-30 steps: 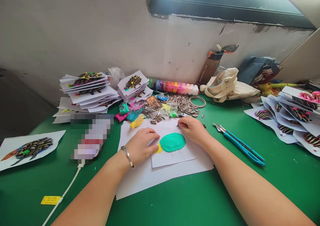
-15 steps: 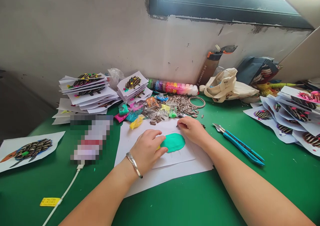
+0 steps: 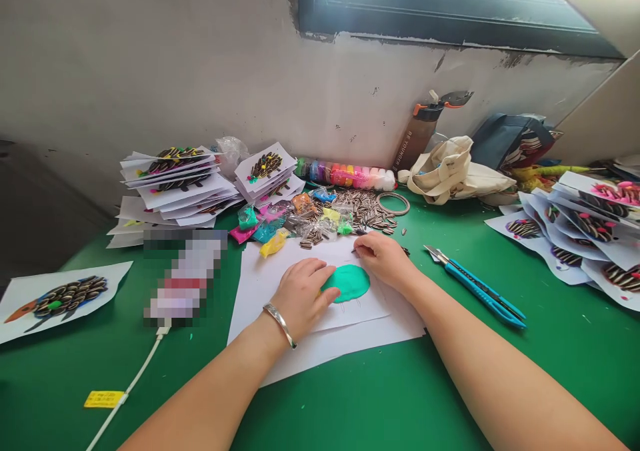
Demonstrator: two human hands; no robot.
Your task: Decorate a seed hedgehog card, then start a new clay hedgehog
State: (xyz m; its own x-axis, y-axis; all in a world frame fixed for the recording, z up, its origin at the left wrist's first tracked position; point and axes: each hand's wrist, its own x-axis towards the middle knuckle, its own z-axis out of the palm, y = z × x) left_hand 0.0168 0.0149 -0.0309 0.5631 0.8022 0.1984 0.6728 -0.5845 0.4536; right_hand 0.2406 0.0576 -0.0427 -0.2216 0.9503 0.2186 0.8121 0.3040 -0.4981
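Note:
A flat green clay oval (image 3: 350, 284) is stuck on a white sheet of paper (image 3: 295, 354), with short pencilled lines below it. My left hand (image 3: 306, 296), a silver bangle on its wrist, lies with fingers spread at the oval's left edge, partly covering a bit of yellow there. Above the oval, my right hand (image 3: 383, 258) is closed in a pinch. A small dark sliver that looks like a sunflower seed shows at its fingertips, mostly hidden. Loose sunflower seeds (image 3: 367, 208) and bagged coloured clay (image 3: 274, 243) lie just beyond the paper.
A blue utility knife (image 3: 483, 291) lies at right, blade out. Stacks of seed-decorated cards stand at left (image 3: 185, 198) and right (image 3: 595, 231). Behind are a tape roll (image 3: 393, 204), a bottle (image 3: 417, 134) and a cloth bag (image 3: 450, 171). A white cable (image 3: 133, 384) runs at left.
My left hand has shifted slightly right, its fingers closer over the green oval's edge. My right hand keeps its pinch in nearly the same place.

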